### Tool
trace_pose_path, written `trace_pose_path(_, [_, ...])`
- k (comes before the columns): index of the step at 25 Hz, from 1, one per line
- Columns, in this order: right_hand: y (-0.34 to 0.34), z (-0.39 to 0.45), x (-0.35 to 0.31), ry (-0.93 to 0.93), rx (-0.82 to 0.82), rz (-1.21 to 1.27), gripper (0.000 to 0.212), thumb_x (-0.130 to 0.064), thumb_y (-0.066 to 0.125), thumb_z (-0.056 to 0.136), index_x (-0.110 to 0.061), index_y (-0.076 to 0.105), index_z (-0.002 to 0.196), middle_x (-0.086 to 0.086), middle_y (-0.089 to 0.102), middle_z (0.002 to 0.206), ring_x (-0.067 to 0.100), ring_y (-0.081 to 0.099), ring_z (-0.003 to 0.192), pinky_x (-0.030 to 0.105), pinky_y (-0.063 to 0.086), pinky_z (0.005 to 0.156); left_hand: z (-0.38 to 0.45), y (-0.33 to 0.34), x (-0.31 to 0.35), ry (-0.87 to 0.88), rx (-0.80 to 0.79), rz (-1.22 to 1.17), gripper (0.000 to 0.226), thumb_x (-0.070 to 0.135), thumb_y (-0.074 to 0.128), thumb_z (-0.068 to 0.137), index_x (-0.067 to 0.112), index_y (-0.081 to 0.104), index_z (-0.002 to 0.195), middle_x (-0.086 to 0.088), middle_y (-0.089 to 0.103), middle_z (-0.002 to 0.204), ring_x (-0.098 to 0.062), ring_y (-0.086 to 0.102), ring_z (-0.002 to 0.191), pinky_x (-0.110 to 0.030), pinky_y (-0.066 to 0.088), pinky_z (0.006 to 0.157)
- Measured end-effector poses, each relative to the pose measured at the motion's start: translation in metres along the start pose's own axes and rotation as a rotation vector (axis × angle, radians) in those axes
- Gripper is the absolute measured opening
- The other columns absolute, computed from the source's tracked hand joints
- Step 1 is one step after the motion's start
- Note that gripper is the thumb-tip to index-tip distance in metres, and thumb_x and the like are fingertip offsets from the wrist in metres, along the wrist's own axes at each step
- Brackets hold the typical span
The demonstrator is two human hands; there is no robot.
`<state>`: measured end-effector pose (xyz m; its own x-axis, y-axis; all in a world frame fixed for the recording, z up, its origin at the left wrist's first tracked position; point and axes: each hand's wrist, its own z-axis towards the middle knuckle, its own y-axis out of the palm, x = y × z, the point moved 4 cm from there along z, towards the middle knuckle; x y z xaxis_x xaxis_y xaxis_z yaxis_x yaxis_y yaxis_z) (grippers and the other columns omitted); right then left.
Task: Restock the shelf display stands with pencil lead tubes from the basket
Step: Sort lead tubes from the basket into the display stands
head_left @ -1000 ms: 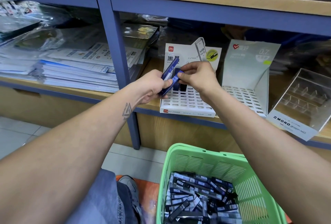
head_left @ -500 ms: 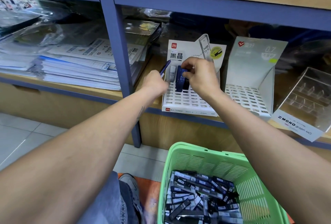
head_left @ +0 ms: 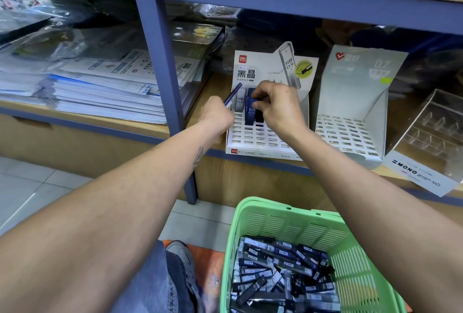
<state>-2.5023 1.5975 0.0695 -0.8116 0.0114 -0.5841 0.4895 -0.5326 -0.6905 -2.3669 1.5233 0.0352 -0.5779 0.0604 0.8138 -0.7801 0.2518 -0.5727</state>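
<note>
- The right hand reaches over the back rows of the white slotted cardboard display stand on the wooden shelf. Its fingers are curled down and its fingertips pinch the top of a dark blue pencil lead tube marked HB 0.5, which stands upright in a slot of the stand.
- Just left of that tube a pale grey tube marked HB 0.5 stands upright in the back row, and another dark tube stands to its right, partly hidden under the hand.
- The left hand sits at the stand's left edge, closed into a loose fist around the lower end of a slim dark blue lead tube, whose upper end slants up and to the right in front of the stand's printed back card.
- The green plastic slatted basket lies below the shelf, near the person's knee, with a jumbled heap of dark and grey lead tubes lying flat inside it.
- To the right on the same shelf stands a grey cardboard stand marked 0.7, and beside it a clear plastic compartment stand marked MONO.
</note>
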Motion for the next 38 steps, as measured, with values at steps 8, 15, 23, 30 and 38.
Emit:
trace_pose_path(8, [-0.001, -0.006, -0.002, -0.081, 0.021, -0.17, 0.023, -0.009, 0.062, 0.095, -0.017, 0.078, 0.11, 0.003, 0.064, 0.106, 0.027, 0.062, 0.101, 0.042, 0.053, 0.082, -0.003, -0.005, 0.0, -0.046, -0.004, -0.077, 0.025, 0.014, 0.061, 0.094, 0.005, 0.054, 0.117, -0.016, 0.063, 0.115, -0.029, 0.064, 0.099, -0.031, 0.044, 0.068])
trace_pose_path(15, [-0.003, -0.012, -0.004, -0.073, -0.07, -0.238, 0.049, -0.008, 0.053, 0.093, -0.028, 0.061, 0.136, 0.003, 0.056, 0.119, 0.03, 0.056, 0.113, 0.042, 0.053, 0.087, -0.007, -0.014, 0.002, -0.021, 0.002, -0.11, 0.029, 0.017, 0.056, 0.096, 0.006, 0.053, 0.123, -0.004, 0.053, 0.094, -0.018, 0.051, 0.08, -0.029, 0.044, 0.06])
trace_pose_path(23, [-0.002, -0.002, -0.007, 0.0, -0.098, -0.328, 0.048, -0.006, 0.057, 0.087, -0.021, 0.064, 0.132, 0.003, 0.054, 0.118, 0.033, 0.059, 0.106, 0.039, 0.053, 0.082, -0.009, -0.014, 0.005, -0.019, -0.003, -0.104, 0.018, 0.019, 0.056, 0.096, 0.011, 0.052, 0.112, -0.002, 0.054, 0.088, -0.016, 0.052, 0.072, -0.027, 0.043, 0.056])
trace_pose_path(30, [-0.015, -0.005, -0.029, 0.148, -0.008, 0.299, 0.03, -0.011, 0.058, 0.095, -0.012, 0.07, 0.122, 0.004, 0.071, 0.105, 0.018, 0.066, 0.096, 0.034, 0.055, 0.091, -0.036, -0.022, 0.033, 0.092, -0.45, -0.636, 0.017, 0.007, 0.043, 0.106, 0.004, 0.057, 0.096, -0.008, 0.048, 0.065, -0.015, 0.041, 0.055, -0.027, 0.035, 0.051])
trace_pose_path(38, [-0.025, -0.009, -0.026, 0.271, -0.029, 0.703, 0.024, -0.004, 0.066, 0.092, -0.005, 0.07, 0.116, 0.007, 0.073, 0.097, 0.001, 0.066, 0.069, 0.011, 0.047, 0.057, -0.048, -0.018, 0.025, 0.108, -0.643, -0.473, 0.022, 0.01, 0.048, 0.106, -0.006, 0.057, 0.117, -0.013, 0.06, 0.079, -0.016, 0.048, 0.063, -0.028, 0.045, 0.059])
